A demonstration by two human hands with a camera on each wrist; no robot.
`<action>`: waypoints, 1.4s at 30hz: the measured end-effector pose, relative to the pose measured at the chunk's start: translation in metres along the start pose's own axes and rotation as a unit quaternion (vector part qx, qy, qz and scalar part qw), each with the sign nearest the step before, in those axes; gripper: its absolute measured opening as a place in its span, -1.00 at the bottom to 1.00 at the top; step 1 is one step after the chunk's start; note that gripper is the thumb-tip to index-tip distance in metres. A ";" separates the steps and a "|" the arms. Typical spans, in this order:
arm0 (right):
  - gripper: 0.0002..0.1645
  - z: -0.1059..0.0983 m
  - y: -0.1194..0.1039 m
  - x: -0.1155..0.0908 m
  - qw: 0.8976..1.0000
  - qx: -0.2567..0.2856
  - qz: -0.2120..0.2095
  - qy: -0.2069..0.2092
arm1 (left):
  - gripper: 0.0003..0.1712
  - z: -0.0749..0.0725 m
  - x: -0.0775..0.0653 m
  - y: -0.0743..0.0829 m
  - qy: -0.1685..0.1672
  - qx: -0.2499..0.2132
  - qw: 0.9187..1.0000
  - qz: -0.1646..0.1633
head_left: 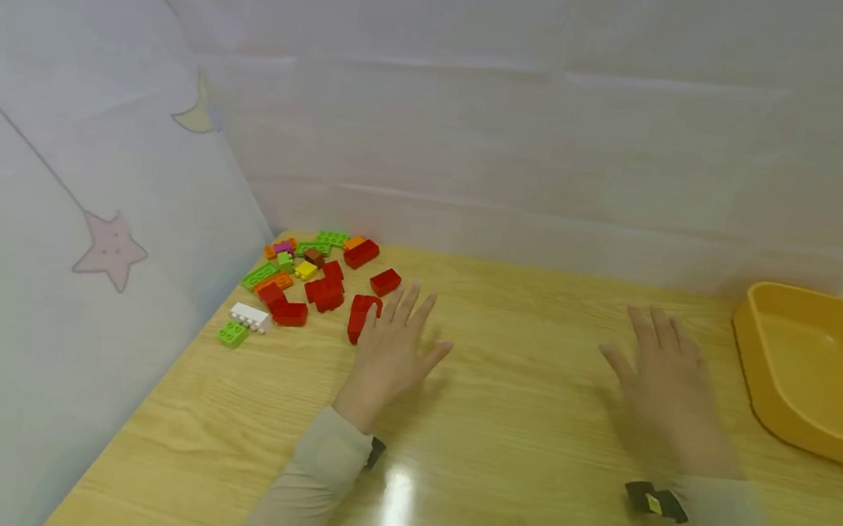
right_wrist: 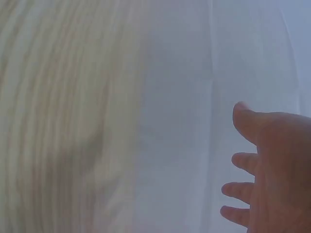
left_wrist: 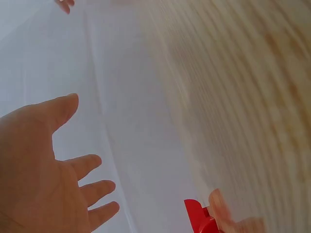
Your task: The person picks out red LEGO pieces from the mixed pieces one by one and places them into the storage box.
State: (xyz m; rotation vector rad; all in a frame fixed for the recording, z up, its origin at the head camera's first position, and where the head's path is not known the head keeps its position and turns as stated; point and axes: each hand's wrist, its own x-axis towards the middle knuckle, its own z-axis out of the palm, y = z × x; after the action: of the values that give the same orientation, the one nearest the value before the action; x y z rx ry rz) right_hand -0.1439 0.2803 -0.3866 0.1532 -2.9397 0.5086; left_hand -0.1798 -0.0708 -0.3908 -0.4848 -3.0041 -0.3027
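My left hand is held over the table with its fingers spread and the thumb out to the side. Just beyond its little finger lies a red toy building brick, partly covered in the head view; whether they touch cannot be told. In the left wrist view the palm is bare, and a red piece shows at the bottom edge beside a blurred skin-coloured shape. My right hand, slightly blurred, hovers left of the yellow tray, fingers extended and nothing held.
Several toy bricks lie at the table's back left: a white brick, a green brick, a yellow brick and a red brick among them. A pale cloth hangs behind the wooden table and along its left side.
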 end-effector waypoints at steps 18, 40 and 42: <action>-0.02 -0.050 0.065 -0.019 0.996 0.003 0.092 0.012 | -0.20 0.001 -0.002 -0.001 -0.030 -0.035 0.999 -0.022; -0.17 -0.033 0.169 -0.049 0.983 0.025 0.168 0.070 | -0.38 0.002 -0.004 -0.002 -0.045 -0.038 0.998 -0.021; -0.23 -0.033 0.170 -0.047 0.985 0.015 0.163 0.055 | -0.39 0.002 -0.004 -0.002 -0.042 -0.039 0.998 -0.018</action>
State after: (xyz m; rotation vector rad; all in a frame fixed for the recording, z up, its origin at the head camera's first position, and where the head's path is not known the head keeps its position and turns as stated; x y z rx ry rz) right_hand -0.1146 0.4541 -0.4191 -0.3492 -2.8581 0.5831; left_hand -0.1766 -0.0731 -0.3934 -0.4612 -3.0959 -0.4138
